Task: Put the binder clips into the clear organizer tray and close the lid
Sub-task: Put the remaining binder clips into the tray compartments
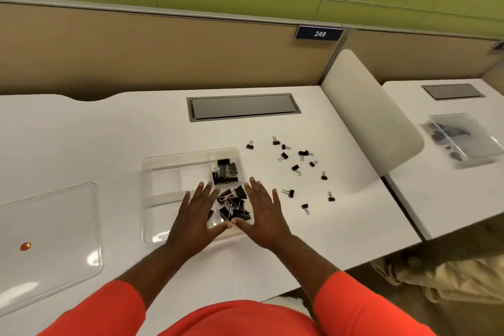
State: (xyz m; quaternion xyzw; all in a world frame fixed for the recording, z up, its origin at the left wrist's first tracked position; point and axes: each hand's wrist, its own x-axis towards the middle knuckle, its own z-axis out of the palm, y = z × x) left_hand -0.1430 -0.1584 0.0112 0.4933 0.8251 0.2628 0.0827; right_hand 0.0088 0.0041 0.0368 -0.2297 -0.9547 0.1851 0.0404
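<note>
Both hands hovering flat, fingers spread, left hand (195,219) and right hand (263,215) over organizer tray (174,166); small binder clips (297,169) lying loose beside it, needing fingertip pinching, few per trip

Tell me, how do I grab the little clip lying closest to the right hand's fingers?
Probably pinch that binder clip by its black body from above, coming from the right. Its thin wire handles point left toward the right hand, so the chunky body is the easier part to hold.
</note>
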